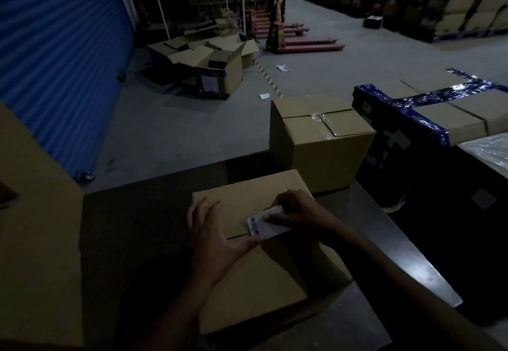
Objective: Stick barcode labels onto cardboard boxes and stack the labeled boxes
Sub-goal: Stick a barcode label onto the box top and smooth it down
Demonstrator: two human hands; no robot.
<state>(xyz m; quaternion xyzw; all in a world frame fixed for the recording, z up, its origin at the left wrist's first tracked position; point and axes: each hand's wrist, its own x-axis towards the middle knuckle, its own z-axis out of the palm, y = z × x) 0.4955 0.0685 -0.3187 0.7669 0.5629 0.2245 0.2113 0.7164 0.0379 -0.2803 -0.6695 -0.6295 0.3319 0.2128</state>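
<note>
A dark table (pixel 154 213) carries a cardboard box (pixel 264 273) at 6 o'clock. The left hand (pixel 211 229) lies flat on its top, fingers spread wide, thumb at the label's edge. The barcode label (pixel 265 225) sits on the box top. The right hand (pixel 297 210), fingers curled, presses it down. A second box (pixel 324 147) stands at 1 o'clock.

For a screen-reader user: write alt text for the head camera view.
A person sticks a barcode label onto the top of a cardboard box on a dark table: the right hand presses it down while the left hand lies flat beside it. A taped box stands behind in a dim warehouse.
</note>
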